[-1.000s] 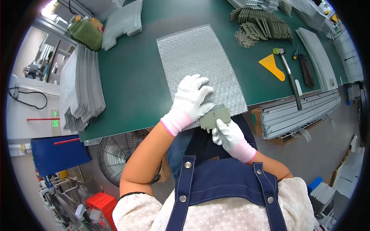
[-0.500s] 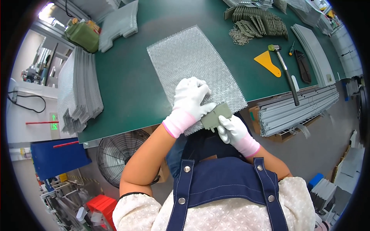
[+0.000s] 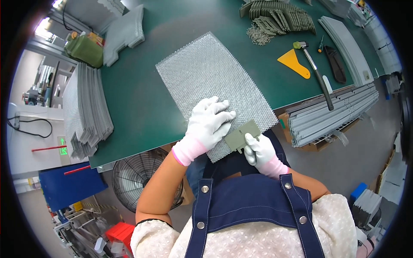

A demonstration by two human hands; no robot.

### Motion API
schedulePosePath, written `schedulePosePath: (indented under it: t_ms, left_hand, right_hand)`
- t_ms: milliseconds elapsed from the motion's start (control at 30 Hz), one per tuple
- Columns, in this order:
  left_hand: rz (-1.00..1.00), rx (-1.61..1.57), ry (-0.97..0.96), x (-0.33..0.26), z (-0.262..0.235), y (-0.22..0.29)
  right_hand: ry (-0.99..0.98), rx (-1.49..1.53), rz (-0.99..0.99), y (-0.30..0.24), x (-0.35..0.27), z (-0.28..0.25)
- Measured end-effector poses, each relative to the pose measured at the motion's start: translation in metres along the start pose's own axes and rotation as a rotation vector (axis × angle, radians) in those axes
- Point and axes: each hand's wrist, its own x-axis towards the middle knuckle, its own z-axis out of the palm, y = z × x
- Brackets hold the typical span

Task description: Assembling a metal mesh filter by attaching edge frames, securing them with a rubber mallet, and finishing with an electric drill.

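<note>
Head: grey clip (image 3: 242, 135) between hands (image 3: 209, 123)

My left hand (image 3: 210, 124) lies flat over the near corner of the grey metal mesh sheet (image 3: 211, 77), so that corner is hidden from me. My right hand (image 3: 257, 148) covers the near edge of the small flat grey-green notched plate (image 3: 241, 135); I cannot tell how the plate meets the mesh underneath. The near edge of the green bench (image 3: 142, 107) disappears behind my arms and blue apron bib (image 3: 254, 206). The heap of grey folded pieces (image 3: 279, 15) at the far side runs off the top edge.
</note>
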Motion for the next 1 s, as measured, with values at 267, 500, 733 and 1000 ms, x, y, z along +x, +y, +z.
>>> schedulePosePath:
  t_ms: [267, 500, 733, 1000]
  left_hand:
    - [-0.012, 0.012, -0.105, 0.004, -0.013, 0.019]
    - [-0.127, 0.379, -0.193, -0.03, -0.013, 0.039]
    - [-0.141, 0.305, -0.197, -0.004, -0.051, 0.01]
    - [-0.157, 0.078, 0.155, -0.029, -0.052, 0.033]
  right_hand:
    - [-0.211, -0.471, 0.066, -0.022, -0.003, -0.02]
    - [0.658, -1.876, -0.257, -0.049, 0.009, -0.211]
    - [0.251, -1.978, -0.268, -0.074, 0.016, -0.229]
    - [-0.034, -1.957, -0.373, -0.074, 0.015, -0.226]
